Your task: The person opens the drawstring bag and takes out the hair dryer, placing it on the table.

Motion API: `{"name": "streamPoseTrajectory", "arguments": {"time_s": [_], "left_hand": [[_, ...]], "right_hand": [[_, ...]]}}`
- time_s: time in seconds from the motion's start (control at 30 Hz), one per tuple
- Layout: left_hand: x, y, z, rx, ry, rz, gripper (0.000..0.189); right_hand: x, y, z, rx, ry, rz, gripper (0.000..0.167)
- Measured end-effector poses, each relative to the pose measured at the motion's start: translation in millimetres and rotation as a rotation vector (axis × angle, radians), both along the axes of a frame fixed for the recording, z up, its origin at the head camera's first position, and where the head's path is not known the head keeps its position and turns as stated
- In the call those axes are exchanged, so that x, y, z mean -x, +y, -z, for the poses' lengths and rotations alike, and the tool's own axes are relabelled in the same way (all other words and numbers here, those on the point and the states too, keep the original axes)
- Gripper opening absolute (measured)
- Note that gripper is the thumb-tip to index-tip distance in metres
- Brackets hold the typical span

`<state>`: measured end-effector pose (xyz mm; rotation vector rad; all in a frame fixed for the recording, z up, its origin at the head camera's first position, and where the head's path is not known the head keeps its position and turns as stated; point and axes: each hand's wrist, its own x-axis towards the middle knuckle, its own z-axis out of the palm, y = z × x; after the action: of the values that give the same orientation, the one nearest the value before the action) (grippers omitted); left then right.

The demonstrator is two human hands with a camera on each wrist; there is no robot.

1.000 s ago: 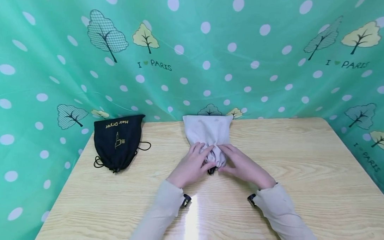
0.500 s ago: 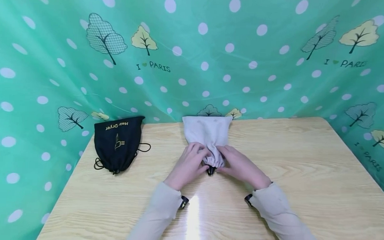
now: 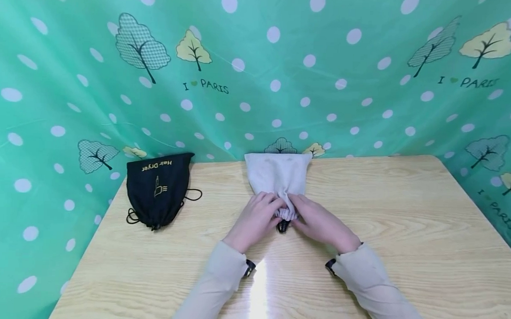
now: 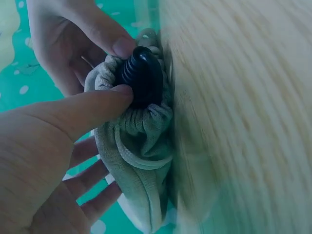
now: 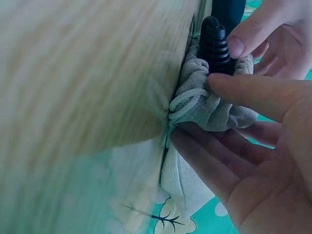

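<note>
A light grey drawstring bag (image 3: 276, 172) lies on the table with its gathered mouth toward me. A black ribbed cord end (image 3: 282, 226) pokes out of that mouth; the rest of what is inside is hidden. My left hand (image 3: 255, 220) pinches the left side of the mouth, its thumb (image 4: 109, 102) at the rim beside the black ribbed piece. On the opposite side my right hand (image 3: 321, 223) grips the gathered cloth between thumb (image 5: 253, 90) and fingers. Pale cord loops (image 5: 187, 100) hang at the sides of the mouth.
A black drawstring bag (image 3: 159, 191) printed "Hair Dryer" lies at the table's back left, its cords looping out. The wooden table (image 3: 405, 221) ends at a green dotted curtain (image 3: 242, 60) behind and at both sides.
Both hands have stayed at the grey bag's mouth while their fingers shifted on the cloth. The gathered rim has been drawn back slightly, and more of the black ribbed end shows.
</note>
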<state>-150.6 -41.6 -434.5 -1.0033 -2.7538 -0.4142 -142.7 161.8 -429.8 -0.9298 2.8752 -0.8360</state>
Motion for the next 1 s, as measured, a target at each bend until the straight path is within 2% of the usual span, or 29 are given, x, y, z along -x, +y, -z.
{"name": "streamPoseTrajectory", "arguments": {"time_s": [0.17, 0.33, 0.5, 0.63, 0.77, 1.0], "left_hand": [[-0.2, 1.3, 0.1, 0.023, 0.049, -0.017, 0.036], [-2.7, 6.3, 0.6, 0.072, 0.061, -0.07, 0.04], [-4.7, 11.7, 2.5, 0.087, 0.045, -0.119, 0.044], [-4.9, 13.8, 4.2, 0.078, 0.035, -0.137, 0.042], [-4.4, 13.8, 5.9, 0.077, 0.027, -0.146, 0.041], [-1.4, 9.0, 8.9, 0.066, -0.006, -0.158, 0.042]], "right_hand": [[0.0, -1, -1.3, -0.004, 0.013, 0.004, 0.064], [0.8, -6, -1.0, -0.029, 0.055, 0.002, 0.062], [0.2, -11, -0.3, -0.043, 0.134, 0.007, 0.057], [0.1, -14, 0.5, -0.059, 0.157, 0.024, 0.049], [0.3, -17, 1.4, -0.08, 0.165, 0.026, 0.044], [0.5, -19, 1.6, -0.105, 0.136, 0.035, 0.051]]}}
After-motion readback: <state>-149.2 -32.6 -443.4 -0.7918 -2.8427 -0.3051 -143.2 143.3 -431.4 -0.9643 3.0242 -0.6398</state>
